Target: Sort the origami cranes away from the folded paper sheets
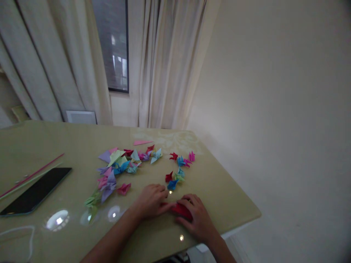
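Red folded paper piece [183, 212], near right on glossy pale-yellow tabletop [219, 197]: apparently part-shaped, folding left to do. Right hand [194, 214]: grip curled narrow around piece. Left hand [153, 201]: fingertips at its left end, pinch unclear. Farther: sharp-pointed multicoloured paper figures [120, 167], seemingly finished; flat pink paper wedge [142, 142] beyond.

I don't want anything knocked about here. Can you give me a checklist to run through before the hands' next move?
1. Left hand at the red paper: ok, right at its edge.
2. Right hand on the red paper: ok, partly covering it.
3. Red paper creased sharply: cannot tell, partly hidden.
4. Blue paper figure well clear of the left hand: not ok, close by.
5. Black device away from both hands: ok, far left on the table.
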A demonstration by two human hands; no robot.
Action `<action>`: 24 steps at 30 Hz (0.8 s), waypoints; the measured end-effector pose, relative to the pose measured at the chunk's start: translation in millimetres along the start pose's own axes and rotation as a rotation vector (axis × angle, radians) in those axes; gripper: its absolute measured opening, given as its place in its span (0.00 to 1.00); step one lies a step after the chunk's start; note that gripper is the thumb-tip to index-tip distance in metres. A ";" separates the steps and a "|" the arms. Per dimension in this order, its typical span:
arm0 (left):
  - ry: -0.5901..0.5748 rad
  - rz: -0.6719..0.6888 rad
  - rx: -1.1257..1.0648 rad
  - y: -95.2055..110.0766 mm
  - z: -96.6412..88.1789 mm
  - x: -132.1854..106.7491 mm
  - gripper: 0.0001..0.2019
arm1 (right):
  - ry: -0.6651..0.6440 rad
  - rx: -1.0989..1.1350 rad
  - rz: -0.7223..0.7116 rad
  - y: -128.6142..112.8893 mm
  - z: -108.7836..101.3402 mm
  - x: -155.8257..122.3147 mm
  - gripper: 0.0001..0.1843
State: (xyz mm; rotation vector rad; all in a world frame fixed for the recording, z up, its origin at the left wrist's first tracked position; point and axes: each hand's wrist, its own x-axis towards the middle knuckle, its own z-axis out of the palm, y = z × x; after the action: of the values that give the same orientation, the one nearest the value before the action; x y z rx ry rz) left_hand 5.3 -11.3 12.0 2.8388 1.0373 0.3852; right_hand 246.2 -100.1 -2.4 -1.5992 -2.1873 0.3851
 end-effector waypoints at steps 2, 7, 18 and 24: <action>0.059 -0.224 0.100 -5.1 -9.3 -2.1 0.15 | -0.009 -0.003 -0.011 -1.8 -0.8 -0.6 0.27; 0.094 -0.677 0.423 -19.1 -26.1 -20.5 0.15 | -0.010 -0.005 -0.045 -3.2 -1.4 -2.1 0.23; -0.022 -0.383 0.087 -28.5 -8.9 -3.2 0.22 | 0.054 0.045 -0.100 -0.3 -0.5 -5.4 0.23; 0.185 -0.137 -0.154 -28.2 17.4 3.9 0.22 | 0.293 0.149 -0.100 24.5 -9.7 23.8 0.27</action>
State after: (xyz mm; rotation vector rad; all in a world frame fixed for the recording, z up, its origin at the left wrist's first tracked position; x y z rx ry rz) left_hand -4.7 12.7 -8.8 2.6177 1.1714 0.6927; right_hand 265.2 -70.1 -1.1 -1.3661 -1.9581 0.2588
